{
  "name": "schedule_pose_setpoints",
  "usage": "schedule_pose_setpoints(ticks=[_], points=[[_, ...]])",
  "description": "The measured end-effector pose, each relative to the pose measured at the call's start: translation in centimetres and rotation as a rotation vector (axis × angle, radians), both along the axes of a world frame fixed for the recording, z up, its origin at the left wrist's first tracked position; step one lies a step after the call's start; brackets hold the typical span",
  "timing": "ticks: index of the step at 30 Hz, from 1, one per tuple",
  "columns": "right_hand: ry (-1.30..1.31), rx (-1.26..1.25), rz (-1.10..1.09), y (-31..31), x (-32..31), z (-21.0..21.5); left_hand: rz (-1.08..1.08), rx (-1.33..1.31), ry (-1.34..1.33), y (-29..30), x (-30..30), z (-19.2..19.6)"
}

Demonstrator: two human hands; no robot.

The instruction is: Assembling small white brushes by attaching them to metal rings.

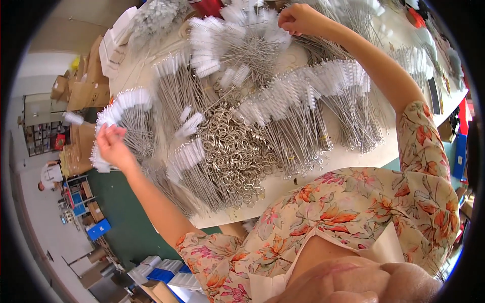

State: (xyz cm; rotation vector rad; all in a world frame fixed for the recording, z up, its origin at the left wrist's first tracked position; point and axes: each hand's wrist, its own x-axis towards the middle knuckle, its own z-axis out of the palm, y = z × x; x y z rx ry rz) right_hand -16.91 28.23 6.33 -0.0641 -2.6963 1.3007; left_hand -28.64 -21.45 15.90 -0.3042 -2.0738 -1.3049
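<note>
My left hand (pixel 115 146) is over a fanned pile of white-bristled wire brushes (pixel 132 98) at the table's left edge. A single wire brush (pixel 74 118) sticks out beyond that pile, its thin stem running back to my closed left fingertips. My right hand (pixel 301 20) is at the far side, fingers curled together beside a heap of similar brushes (pixel 207 43). Whatever its fingertips may pinch is too small to make out. Between the hands, in the middle, lies a mound of metal rings (pixel 235 149).
More bundled brushes (pixel 293 101) lie along the near right part of the white table (pixel 348 160). A grey tinsel-like pile (pixel 156 22) and white boxes (pixel 118 38) stand at the far left. Cardboard boxes (pixel 83 93) are beyond the left edge, and another person (pixel 50 174) is in the background.
</note>
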Motion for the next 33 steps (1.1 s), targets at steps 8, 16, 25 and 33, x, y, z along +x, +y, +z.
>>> schedule_pose_setpoints(ticks=[8, 16, 25, 33], points=[[-0.362, 0.150, -0.031, -2.2, 1.1, 1.2, -0.258, -0.544, -0.657, 2.9, 0.1, -7.0], [-0.166, -0.655, 0.047, -4.0, 0.1, 0.1, -0.190, -0.444, -0.724, 3.4, 1.8, -6.1], [0.028, 0.477, 0.054, -6.0, 1.8, 3.4, 0.015, -0.084, -0.159, 4.0, 4.1, -1.3], [0.219, 0.339, 0.431, -10.9, 5.1, 4.9, -0.285, 0.209, -0.286, 4.6, 13.1, 2.2]])
